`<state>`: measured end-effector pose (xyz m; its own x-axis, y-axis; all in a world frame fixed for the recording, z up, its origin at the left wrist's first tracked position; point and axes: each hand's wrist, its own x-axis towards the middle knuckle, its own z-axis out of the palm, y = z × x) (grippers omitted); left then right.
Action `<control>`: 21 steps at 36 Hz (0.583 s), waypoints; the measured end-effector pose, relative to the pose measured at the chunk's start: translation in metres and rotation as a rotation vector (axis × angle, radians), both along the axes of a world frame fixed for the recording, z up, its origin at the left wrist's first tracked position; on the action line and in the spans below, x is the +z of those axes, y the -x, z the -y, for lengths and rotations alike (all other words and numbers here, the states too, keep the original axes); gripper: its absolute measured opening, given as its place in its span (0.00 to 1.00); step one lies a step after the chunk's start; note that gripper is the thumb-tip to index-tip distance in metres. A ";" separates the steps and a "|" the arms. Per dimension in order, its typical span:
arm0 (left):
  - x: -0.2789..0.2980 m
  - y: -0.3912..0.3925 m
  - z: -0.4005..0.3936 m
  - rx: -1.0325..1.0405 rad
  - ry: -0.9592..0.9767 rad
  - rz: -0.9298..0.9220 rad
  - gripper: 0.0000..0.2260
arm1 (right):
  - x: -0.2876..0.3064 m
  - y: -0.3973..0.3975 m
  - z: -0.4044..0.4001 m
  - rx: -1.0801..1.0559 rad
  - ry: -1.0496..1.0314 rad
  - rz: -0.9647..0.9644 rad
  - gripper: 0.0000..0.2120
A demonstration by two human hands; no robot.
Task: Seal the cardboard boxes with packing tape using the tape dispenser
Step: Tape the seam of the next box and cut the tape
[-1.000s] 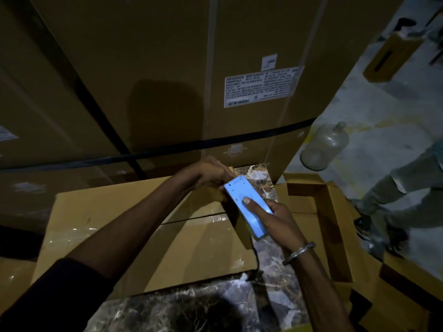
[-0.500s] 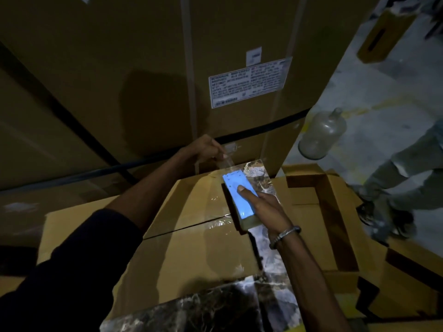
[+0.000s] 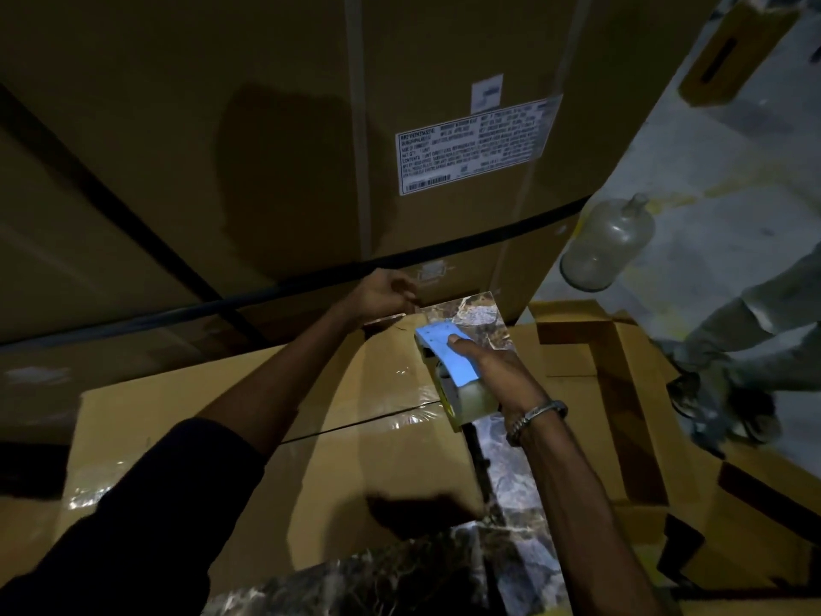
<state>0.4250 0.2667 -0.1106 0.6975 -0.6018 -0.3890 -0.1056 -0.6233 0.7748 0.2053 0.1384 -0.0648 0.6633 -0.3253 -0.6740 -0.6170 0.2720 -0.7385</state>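
Gripping the blue-plated tape dispenser [image 3: 448,364], the right hand [image 3: 493,371] has its fingers wrapped round the body and the forefinger laid along the blue plate. The dispenser sits at the far right corner of the low brown cardboard box [image 3: 275,437], its yellow frame and roll of clear tape at the box's right edge. The left hand [image 3: 384,293] is at the far edge of the same box, fingers curled together as if pinching the free end of the tape; lighting is poor and the tape itself cannot be made out there. Clear tape already glints along the box's centre seam.

Behind stands a tall brown carton [image 3: 266,126] with a white printed label [image 3: 475,146] and black strapping. To the right lie an open empty cardboard box [image 3: 591,349], a clear glass jug [image 3: 606,242] on the concrete floor, and another person's legs [image 3: 751,349]. Dark marbled slabs [image 3: 473,311] show beside the box.

Risks, as judged: the tall carton crowds the far edge, so the left hand has little room to press the tape down and the end may lift. Slack between the hands could wrinkle the tape or fold it onto itself. Working in low light, the strip may run off the seam.
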 end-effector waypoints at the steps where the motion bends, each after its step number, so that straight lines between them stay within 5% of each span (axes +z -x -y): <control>1: 0.001 0.001 -0.001 -0.033 0.051 0.033 0.09 | 0.001 0.000 0.001 0.005 -0.001 -0.010 0.34; 4: 0.007 0.003 -0.002 -0.163 0.075 0.039 0.09 | 0.000 -0.001 0.002 0.002 0.004 -0.030 0.37; 7: 0.001 0.007 -0.006 -0.287 -0.009 0.011 0.12 | 0.000 -0.001 0.000 -0.009 0.025 -0.036 0.28; 21: -0.019 0.027 -0.013 -0.168 -0.044 0.283 0.17 | 0.006 -0.002 0.004 -0.018 -0.142 -0.039 0.15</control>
<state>0.3979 0.2794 -0.1292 0.6743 -0.7043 -0.2220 -0.4170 -0.6113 0.6726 0.2078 0.1342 -0.0587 0.6308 -0.2360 -0.7392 -0.6387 0.3831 -0.6673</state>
